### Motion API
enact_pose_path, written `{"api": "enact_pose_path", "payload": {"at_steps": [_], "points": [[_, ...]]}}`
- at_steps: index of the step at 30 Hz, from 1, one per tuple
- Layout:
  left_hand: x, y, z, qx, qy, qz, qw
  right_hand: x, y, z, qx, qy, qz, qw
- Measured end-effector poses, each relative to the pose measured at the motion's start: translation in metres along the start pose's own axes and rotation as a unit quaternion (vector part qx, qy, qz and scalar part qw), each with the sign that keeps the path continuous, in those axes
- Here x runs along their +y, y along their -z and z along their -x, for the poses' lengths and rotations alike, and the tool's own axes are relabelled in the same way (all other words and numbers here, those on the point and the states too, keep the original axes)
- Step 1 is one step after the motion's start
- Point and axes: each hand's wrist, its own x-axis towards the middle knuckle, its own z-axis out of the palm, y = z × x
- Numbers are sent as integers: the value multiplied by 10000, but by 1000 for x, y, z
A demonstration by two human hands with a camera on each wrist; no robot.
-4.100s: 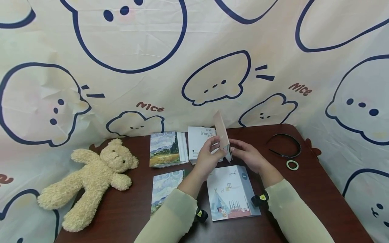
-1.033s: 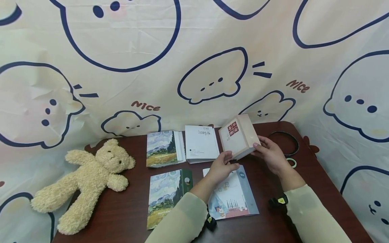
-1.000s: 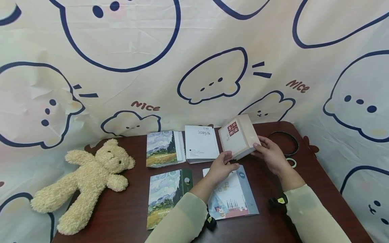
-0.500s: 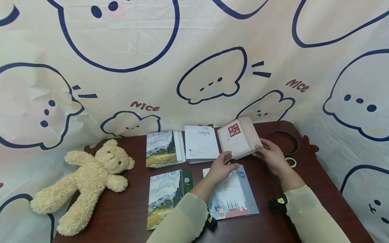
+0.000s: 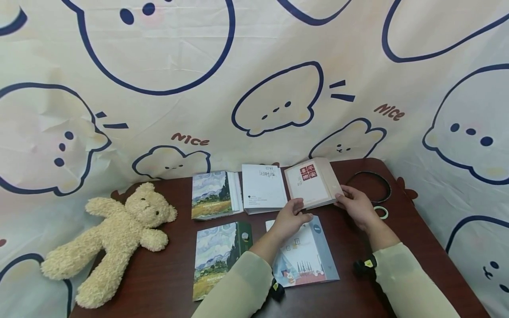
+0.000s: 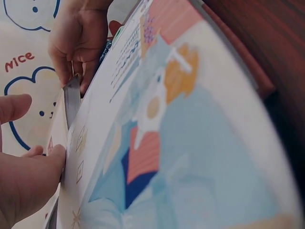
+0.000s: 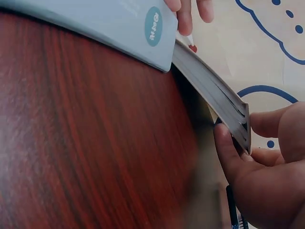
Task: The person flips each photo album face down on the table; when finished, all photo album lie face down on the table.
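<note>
A cream photo album (image 5: 308, 183) with a red four-part seal lies at the table's back right, its right side slightly raised. My right hand (image 5: 358, 206) pinches its lower right corner between thumb and fingers. In the right wrist view, the page edges (image 7: 214, 93) point toward the camera beside that hand. My left hand (image 5: 287, 221) is at the lower left corner, fingertips at the edge and thumb held apart. Below it lies a pale blue album (image 5: 304, 258) with a tent picture, partly covered by the left forearm.
Left of the cream album lie a white album (image 5: 264, 185) and a landscape-painting album (image 5: 212, 194). Another landscape album (image 5: 216, 256) is nearer. A teddy bear (image 5: 123, 238) lies at left; a black headband (image 5: 383, 183) and pale green ring (image 5: 381, 213) at right. Patterned cloth (image 5: 159, 110) hangs behind.
Several seconds ago the cream album stood on edge between both hands. It has since turned cover-up and tilted down nearly flat beside the white album. Lately the hands have barely moved.
</note>
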Motion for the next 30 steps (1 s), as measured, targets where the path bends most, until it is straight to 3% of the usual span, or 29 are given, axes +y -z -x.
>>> {"api": "enact_pose_path", "payload": {"at_steps": [6, 12, 25, 30], "points": [[0, 0, 0, -17, -3, 33, 10000, 0, -1, 1, 170, 131, 657, 9976], [-2, -1, 0, -70, -23, 25, 10000, -1, -1, 5, 408, 110, 1581, 9865], [-3, -1, 0, -59, -81, -7, 9999, 9, -3, 2, 900, 270, 2597, 9611], [-2, -1, 0, -68, -102, 73, 9999, 10, -1, 4, 954, 309, 2677, 9583]]}}
